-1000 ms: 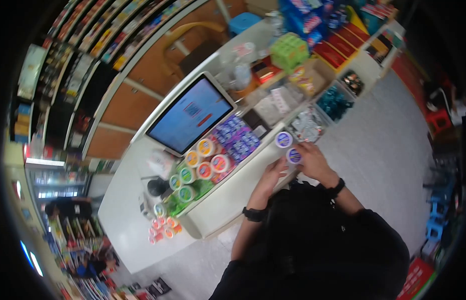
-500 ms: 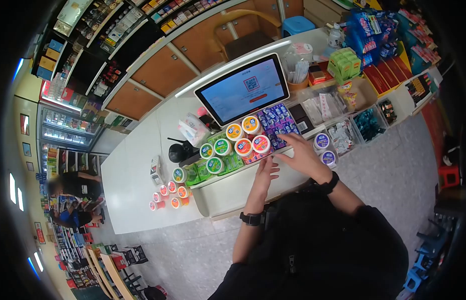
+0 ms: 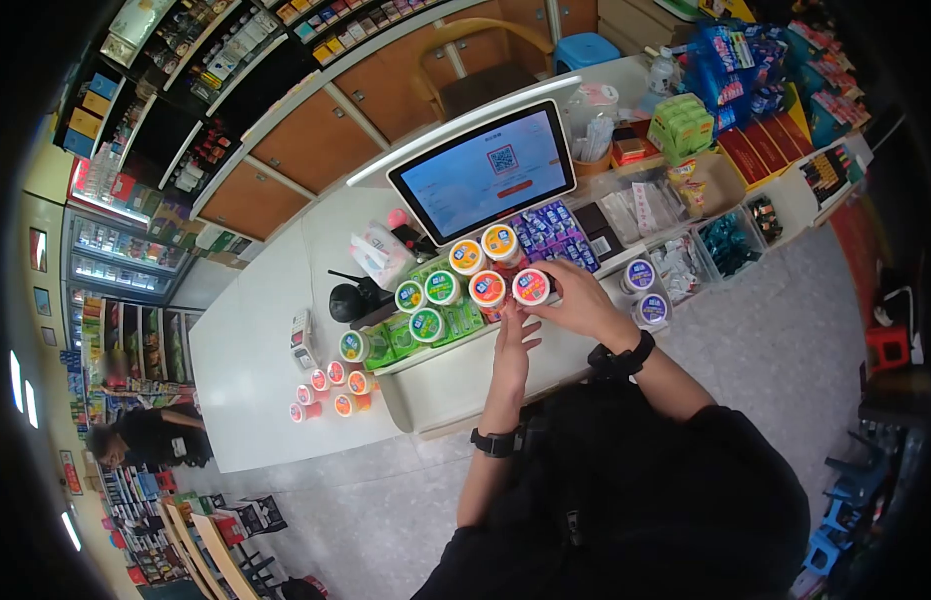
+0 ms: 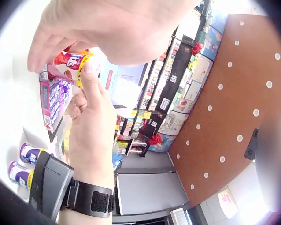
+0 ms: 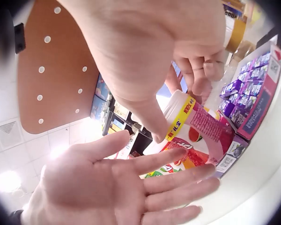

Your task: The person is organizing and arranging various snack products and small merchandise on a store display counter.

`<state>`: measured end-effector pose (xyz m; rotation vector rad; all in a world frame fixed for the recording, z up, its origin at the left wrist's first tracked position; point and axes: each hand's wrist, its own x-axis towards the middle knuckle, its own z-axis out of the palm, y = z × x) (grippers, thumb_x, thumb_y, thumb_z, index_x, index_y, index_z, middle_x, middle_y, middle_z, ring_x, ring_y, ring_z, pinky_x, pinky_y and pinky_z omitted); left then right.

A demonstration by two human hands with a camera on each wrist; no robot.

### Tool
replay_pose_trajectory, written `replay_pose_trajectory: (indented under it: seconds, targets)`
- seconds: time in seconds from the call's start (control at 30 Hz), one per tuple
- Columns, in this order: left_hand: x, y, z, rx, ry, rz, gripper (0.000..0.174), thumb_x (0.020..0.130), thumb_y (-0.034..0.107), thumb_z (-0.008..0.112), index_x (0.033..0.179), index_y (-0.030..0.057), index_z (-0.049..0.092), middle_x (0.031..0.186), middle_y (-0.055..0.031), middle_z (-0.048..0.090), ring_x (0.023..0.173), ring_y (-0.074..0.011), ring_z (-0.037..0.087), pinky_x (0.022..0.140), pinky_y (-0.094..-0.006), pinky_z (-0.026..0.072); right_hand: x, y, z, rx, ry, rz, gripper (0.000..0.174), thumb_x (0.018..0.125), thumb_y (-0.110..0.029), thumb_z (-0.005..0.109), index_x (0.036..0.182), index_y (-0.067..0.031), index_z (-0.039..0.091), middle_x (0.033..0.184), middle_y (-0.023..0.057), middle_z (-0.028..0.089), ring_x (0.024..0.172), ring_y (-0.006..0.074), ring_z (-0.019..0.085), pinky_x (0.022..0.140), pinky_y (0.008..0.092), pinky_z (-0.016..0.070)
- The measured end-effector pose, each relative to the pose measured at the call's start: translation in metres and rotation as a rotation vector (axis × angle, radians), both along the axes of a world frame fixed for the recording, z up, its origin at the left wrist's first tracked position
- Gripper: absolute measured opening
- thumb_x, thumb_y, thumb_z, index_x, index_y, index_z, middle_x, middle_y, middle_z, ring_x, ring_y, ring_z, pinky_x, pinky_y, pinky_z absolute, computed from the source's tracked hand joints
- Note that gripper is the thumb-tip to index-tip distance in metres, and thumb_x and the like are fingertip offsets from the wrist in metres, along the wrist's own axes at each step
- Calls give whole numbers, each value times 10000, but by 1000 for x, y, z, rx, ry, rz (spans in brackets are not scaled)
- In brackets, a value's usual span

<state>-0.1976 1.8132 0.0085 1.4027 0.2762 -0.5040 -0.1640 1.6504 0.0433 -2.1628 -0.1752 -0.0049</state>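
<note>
My right hand (image 3: 582,303) grips a pink-labelled gum tub (image 3: 531,287) with a white lid at the front edge of the counter display. In the right wrist view the thumb presses the white upper part of this tub (image 5: 203,133), which is tilted. My left hand (image 3: 510,355) is beside it, palm open and fingers stretched toward the tubs, holding nothing. An orange-red-lidded tub (image 3: 487,289) stands just left of the held one. Behind are yellow-orange-lidded tubs (image 3: 467,257); green-lidded tubs (image 3: 442,288) are further left. Two purple-lidded tubs (image 3: 638,275) stand to the right.
A screen with a QR code (image 3: 485,172) stands behind the tubs. Purple packs (image 3: 550,238) fill a box next to it. Several small tubs (image 3: 335,373) are grouped on the counter (image 3: 255,400) at left. Trays of small packets (image 3: 677,265) line the right. Another person (image 3: 150,435) is at far left.
My right hand has left the purple-lidded tubs, moved left and taken hold of the pink-labelled tub. The left hand stays close by, fingers spread. The head view has turned.
</note>
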Motion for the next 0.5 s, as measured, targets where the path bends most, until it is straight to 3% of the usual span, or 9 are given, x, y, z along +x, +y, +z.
replay_pose_trajectory:
  seconds: [0.13,0.23,0.4,0.47,0.5]
  targets:
    - [-8,-18,26,9,-112,-55,739,1018,568,328,1504,12,282,1392,-229,487,1192,-297,552,946,-397,468,-19,-14,4,85,-49,-92,564,719,-269,824,1203,-78,606,1000,97,614,861,268,634,742,368,514]
    - [-11,-31,30,8,-124,-124,737,1020,559,335,1506,8,282,1373,-213,511,1173,-281,566,944,-380,470,-32,-33,12,57,-38,-172,584,707,-235,821,1219,-62,598,954,77,593,682,195,547,660,335,477]
    - [-7,-48,16,49,-98,-299,743,1017,572,332,1452,-29,380,1336,-211,543,1167,-273,571,948,-375,469,-54,-62,7,-7,-43,-230,576,703,-206,810,1219,-66,593,1011,98,605,739,222,592,693,346,497]
    - [-5,-54,5,38,16,-392,799,997,616,334,1416,-60,416,1316,-221,558,1169,-284,572,954,-379,467,-62,-70,4,-31,83,-240,549,714,-180,792,1212,-62,591,1075,119,620,827,262,628,744,355,515]
    - [-5,-57,-1,36,18,-403,799,997,616,334,1416,-60,416,1316,-221,558,1169,-284,572,954,-379,467,-66,-73,5,-36,150,-240,538,722,-167,775,1213,-55,584,1123,140,628,943,317,640,815,375,522]
